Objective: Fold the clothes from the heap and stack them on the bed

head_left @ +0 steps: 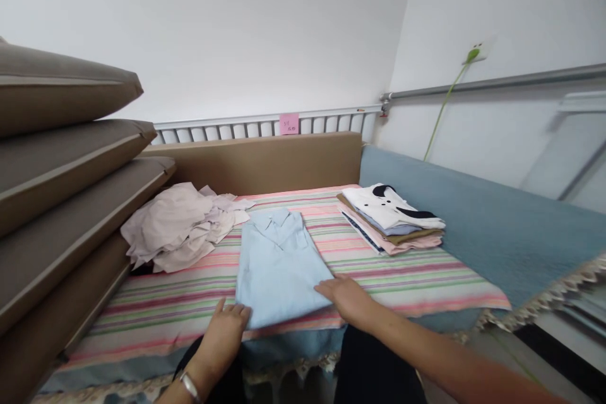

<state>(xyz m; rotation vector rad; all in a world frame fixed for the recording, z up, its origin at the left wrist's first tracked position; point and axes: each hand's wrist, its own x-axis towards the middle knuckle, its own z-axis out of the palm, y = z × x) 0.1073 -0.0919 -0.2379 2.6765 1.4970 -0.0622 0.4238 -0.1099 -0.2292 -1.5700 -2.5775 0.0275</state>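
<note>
A light blue collared shirt (279, 271), folded into a neat rectangle, lies in front of me with its collar pointing away. My left hand (226, 328) is at its near left corner, fingertips by the edge and fingers a little apart. Against the near right edge rests my right hand (343, 295), its fingers stretched out over the fabric and its thumb raised apart. Neither hand appears to grip the cloth. To the right stands a stack of folded clothes (392, 221), topped by a white garment with black trim.
A loose heap of pale clothes (177, 227) lies at left, beside piled brown cushions (71, 183). Under everything is a striped cloth (180, 303). A brown backrest (265, 164) and a blue-covered armrest (473, 208) border it. A pink note (289, 124) hangs on the radiator (227, 131).
</note>
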